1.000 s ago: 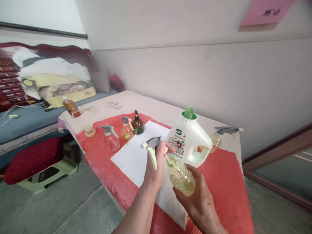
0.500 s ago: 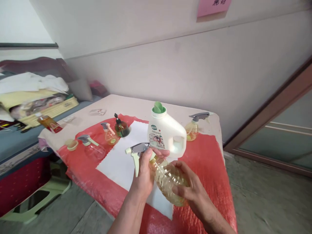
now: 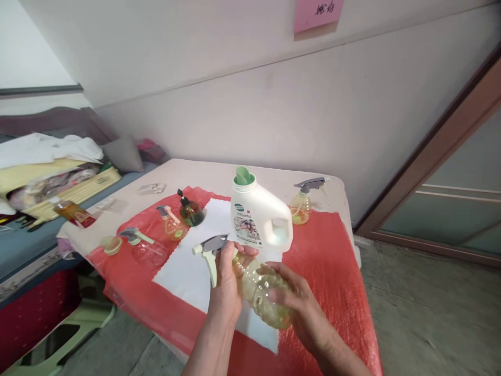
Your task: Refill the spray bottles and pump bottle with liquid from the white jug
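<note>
My left hand grips the grey and pale-green trigger spray head, which sits on the neck of a clear bottle of yellowish liquid. My right hand wraps the bottle's body from the right, fingers curled round it. I hold the bottle tilted above the white cloth on the red sheet that covers the table. A white detergent jug with a green spout stands just behind the bottle.
On the table stand a spray bottle at the back right, two small spray bottles, a dark pump bottle and a small green cap. A bed with bedding lies left, a stool below, a door frame right.
The spray head, held apart from the bottle's open neck a second ago, now sits on the neck. The view has swung right, and both hands hold the bottle closer to me.
</note>
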The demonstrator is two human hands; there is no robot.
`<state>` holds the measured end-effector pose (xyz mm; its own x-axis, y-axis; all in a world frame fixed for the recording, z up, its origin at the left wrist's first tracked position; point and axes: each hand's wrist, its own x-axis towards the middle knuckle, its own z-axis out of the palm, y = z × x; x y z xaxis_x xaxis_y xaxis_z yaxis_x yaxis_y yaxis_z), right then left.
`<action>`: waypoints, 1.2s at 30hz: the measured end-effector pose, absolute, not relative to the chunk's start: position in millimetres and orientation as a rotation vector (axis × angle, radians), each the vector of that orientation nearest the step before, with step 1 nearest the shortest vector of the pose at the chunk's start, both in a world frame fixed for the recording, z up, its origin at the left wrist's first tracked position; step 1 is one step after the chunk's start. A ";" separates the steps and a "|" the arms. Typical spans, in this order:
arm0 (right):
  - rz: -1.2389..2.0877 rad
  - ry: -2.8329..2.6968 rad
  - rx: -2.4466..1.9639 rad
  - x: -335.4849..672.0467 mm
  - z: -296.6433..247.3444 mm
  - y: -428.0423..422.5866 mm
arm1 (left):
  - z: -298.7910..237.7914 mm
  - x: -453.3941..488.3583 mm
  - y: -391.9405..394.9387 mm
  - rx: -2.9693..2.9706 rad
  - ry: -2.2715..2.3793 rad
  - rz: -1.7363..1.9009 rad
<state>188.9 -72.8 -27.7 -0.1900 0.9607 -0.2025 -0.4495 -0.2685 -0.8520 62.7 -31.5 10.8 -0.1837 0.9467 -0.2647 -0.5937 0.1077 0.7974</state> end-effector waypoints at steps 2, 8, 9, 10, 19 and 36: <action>1.855 -0.660 -0.818 187.5 -29.9 -72.9 | 11.4 63.7 -33.0 0.475 0.991 1.442; 1.817 -0.613 -0.775 181.2 -32.3 -75.0 | 8.8 54.5 -23.4 0.352 1.026 1.610; 1.771 -0.675 -0.767 180.1 -32.1 -75.3 | 8.4 50.7 -20.6 0.322 1.042 1.661; 1.728 -0.742 -0.773 178.9 -32.1 -75.6 | 8.3 46.9 -18.1 0.298 1.056 1.705; 1.792 -0.602 -1.017 169.7 -40.6 -73.9 | 11.2 46.5 -19.2 0.434 1.105 1.658; 1.742 -0.690 -0.880 173.7 -30.3 -76.3 | 6.5 47.6 -18.3 0.379 1.136 1.770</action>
<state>173.7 -76.3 -30.3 -0.2113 0.9484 -0.2363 -0.5296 -0.3143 -0.7879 47.6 -18.3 6.5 -0.4880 0.8438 -0.2232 -0.5543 -0.1020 0.8261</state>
